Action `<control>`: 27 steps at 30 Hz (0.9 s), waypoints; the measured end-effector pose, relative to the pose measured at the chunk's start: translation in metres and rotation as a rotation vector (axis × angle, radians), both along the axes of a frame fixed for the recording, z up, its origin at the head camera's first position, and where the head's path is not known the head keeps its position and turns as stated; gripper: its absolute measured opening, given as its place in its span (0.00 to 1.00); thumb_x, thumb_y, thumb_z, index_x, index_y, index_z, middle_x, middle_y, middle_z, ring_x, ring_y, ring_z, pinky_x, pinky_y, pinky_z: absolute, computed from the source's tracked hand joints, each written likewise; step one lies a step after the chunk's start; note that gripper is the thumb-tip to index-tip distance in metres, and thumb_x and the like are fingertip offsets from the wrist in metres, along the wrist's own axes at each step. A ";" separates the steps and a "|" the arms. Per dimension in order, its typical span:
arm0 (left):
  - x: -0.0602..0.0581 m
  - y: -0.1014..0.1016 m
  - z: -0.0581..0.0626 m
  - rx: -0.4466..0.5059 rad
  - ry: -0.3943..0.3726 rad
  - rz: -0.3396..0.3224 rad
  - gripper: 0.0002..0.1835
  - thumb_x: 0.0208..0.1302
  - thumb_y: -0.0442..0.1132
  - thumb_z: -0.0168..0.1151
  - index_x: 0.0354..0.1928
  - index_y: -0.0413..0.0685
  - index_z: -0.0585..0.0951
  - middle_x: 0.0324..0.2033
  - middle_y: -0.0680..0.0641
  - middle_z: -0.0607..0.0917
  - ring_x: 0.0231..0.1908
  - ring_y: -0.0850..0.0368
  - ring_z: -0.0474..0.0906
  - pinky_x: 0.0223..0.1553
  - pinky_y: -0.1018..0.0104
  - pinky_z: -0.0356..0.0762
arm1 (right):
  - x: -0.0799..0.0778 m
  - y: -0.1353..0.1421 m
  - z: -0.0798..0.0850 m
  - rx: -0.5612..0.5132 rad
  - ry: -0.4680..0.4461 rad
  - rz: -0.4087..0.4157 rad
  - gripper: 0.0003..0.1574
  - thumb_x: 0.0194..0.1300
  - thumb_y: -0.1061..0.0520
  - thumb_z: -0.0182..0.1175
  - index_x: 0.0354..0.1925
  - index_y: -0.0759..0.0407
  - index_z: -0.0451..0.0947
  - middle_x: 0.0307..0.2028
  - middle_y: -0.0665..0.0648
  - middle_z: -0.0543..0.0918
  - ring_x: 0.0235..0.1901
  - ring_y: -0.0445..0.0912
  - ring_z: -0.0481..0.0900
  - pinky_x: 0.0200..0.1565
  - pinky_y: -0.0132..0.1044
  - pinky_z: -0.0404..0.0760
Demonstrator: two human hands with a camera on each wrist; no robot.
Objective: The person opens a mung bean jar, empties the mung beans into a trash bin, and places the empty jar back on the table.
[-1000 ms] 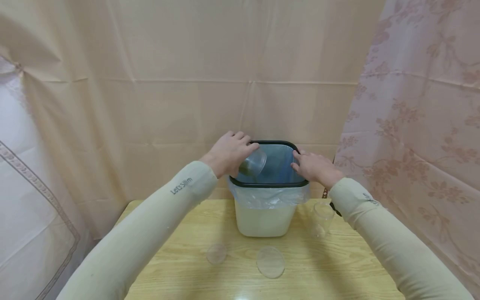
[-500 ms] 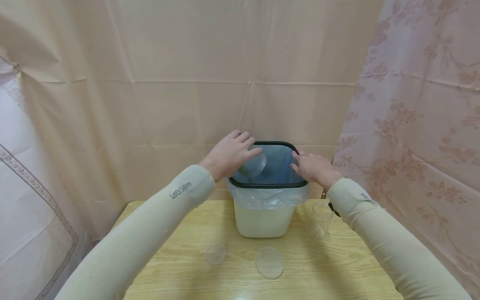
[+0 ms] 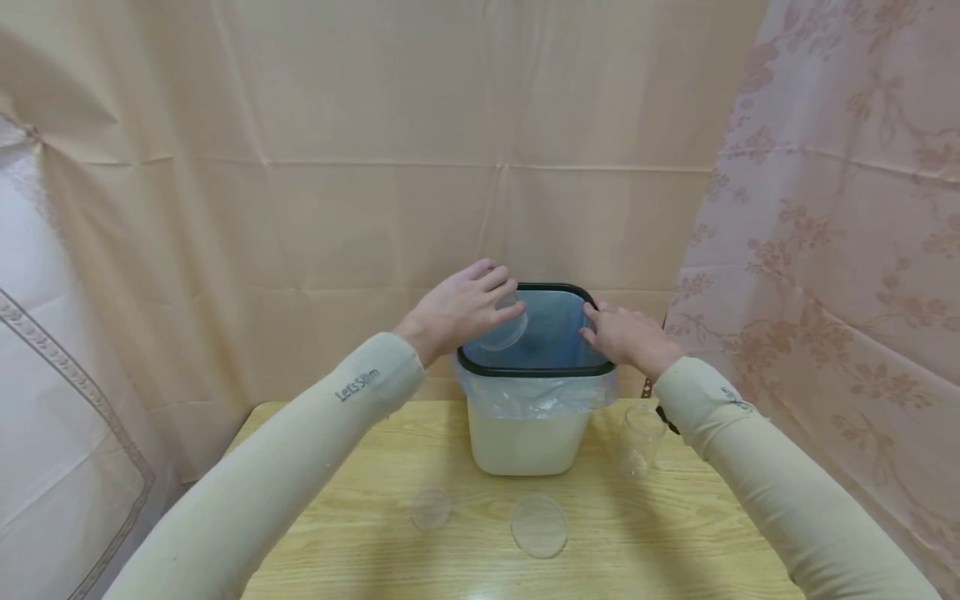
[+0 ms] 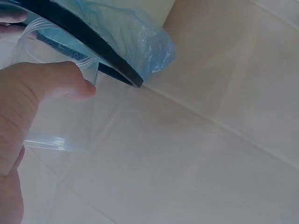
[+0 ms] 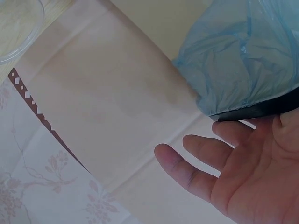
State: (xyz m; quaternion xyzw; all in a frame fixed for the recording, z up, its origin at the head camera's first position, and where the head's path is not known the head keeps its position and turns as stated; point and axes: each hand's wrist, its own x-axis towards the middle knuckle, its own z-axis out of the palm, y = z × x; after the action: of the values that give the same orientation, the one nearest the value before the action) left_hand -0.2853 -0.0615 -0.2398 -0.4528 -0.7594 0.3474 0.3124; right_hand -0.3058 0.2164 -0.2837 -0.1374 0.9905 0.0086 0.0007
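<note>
My left hand (image 3: 465,308) grips a clear plastic cup (image 4: 60,119), its thumb across the side. The cup is tipped with its mouth over the left part of a cream trash bin (image 3: 528,442). No contents show in the cup. A black rim (image 3: 536,371) holds down a thin blue bin liner (image 3: 536,396), which hangs over the outside. My right hand (image 3: 633,333) holds the bin's right rim, thumb on the inner side. In the right wrist view several of its fingers (image 5: 201,151) extend loosely outside the rim.
A second clear plastic cup (image 3: 641,437) stands right of the bin, close under my right forearm. Two clear round lids, a small lid (image 3: 431,508) and a larger lid (image 3: 540,525), lie on the wooden table (image 3: 360,533). A beige cloth (image 3: 375,167) hangs behind.
The greenish stuff seen in the left hand's cup earlier has gone from it. The left hand has tipped the cup slightly further. My right hand stays on the rim.
</note>
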 end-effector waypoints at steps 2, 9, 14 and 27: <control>-0.001 0.000 0.000 -0.001 -0.004 0.008 0.33 0.64 0.35 0.70 0.70 0.59 0.73 0.62 0.45 0.76 0.63 0.45 0.67 0.69 0.52 0.59 | 0.000 0.000 0.000 0.001 0.003 0.001 0.38 0.81 0.48 0.46 0.78 0.65 0.52 0.76 0.71 0.52 0.70 0.69 0.61 0.67 0.65 0.60; 0.000 -0.002 0.000 0.064 -0.080 0.026 0.35 0.64 0.35 0.71 0.72 0.56 0.71 0.64 0.44 0.75 0.64 0.45 0.67 0.70 0.53 0.59 | 0.000 0.000 0.000 -0.011 0.004 0.003 0.38 0.80 0.49 0.47 0.78 0.65 0.52 0.76 0.71 0.52 0.70 0.68 0.61 0.67 0.64 0.60; -0.001 -0.002 0.002 0.188 -0.154 0.008 0.30 0.62 0.32 0.69 0.66 0.48 0.71 0.61 0.45 0.77 0.62 0.45 0.68 0.67 0.54 0.63 | 0.001 0.000 0.000 -0.015 0.003 0.001 0.38 0.80 0.49 0.47 0.78 0.65 0.52 0.77 0.71 0.51 0.70 0.69 0.62 0.67 0.64 0.61; -0.005 -0.007 0.010 0.600 -0.609 0.192 0.42 0.49 0.44 0.78 0.69 0.46 0.72 0.64 0.42 0.73 0.66 0.42 0.63 0.67 0.45 0.62 | 0.003 0.000 0.002 -0.025 -0.015 -0.004 0.38 0.81 0.49 0.47 0.78 0.64 0.51 0.77 0.71 0.51 0.70 0.69 0.62 0.66 0.65 0.62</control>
State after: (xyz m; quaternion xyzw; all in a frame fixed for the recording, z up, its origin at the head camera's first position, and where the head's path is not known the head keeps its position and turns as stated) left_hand -0.2901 -0.0688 -0.2300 -0.3511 -0.9228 -0.0108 0.1582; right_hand -0.3028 0.2163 -0.2815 -0.1354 0.9908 -0.0051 0.0066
